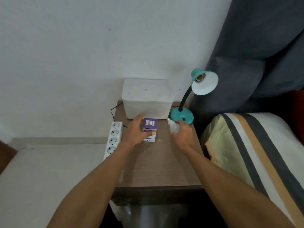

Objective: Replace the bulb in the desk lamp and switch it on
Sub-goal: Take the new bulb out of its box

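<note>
A teal desk lamp (181, 116) stands at the back right of the small wooden table (158, 170). Its shade (204, 83) faces me and the socket (199, 77) inside holds no bulb. My right hand (184, 133) grips a white bulb (173, 127) just in front of the lamp's base, with the bulb's screw end pointing toward the base. My left hand (137, 130) is wrapped around a purple and white bulb box (149, 127) that stands on the table, barcode up.
A white lidded plastic box (147, 98) sits at the back of the table against the wall. A white power strip (113, 139) lies along the table's left edge, with a black cable behind it. A striped pillow (253, 153) and a grey cushion border the right.
</note>
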Demonstrator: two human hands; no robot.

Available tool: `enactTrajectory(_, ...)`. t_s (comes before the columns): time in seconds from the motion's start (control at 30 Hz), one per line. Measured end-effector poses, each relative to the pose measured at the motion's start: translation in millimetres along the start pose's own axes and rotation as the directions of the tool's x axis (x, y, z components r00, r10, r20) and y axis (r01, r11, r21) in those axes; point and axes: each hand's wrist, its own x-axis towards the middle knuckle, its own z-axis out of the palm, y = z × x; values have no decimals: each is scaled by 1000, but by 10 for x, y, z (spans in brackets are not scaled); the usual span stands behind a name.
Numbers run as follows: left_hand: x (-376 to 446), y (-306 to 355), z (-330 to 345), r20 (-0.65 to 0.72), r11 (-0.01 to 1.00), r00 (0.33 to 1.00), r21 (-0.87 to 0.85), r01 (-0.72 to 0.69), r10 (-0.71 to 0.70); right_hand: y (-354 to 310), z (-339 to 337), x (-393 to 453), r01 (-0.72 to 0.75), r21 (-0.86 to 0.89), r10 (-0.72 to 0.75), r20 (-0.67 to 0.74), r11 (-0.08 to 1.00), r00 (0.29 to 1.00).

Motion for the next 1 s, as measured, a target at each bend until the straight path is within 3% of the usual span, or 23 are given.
enactTrajectory(0.4,48,-222,192,10,987,999,-153,51,-50,93,491,260,-89,63,87,27,994,996)
enactTrajectory(0.6,29,-247,230,-27,988,999,-152,29,-34,119,465,349,-24,0,24,76,1000,997)
enactTrajectory(0.77,22,-238,241,-34,987,999,-159,27,-33,-131,291,412,254,69,-257,35,965,966)
enactTrajectory(0.9,34,-257,259,-25,986,999,-165,21,-25,-424,216,455,469,29,-465,204,882,861)
enactTrajectory(1.0,29,-243,240,-14,984,1000,-177,18,-21,-486,218,495,568,-42,-537,277,822,797)
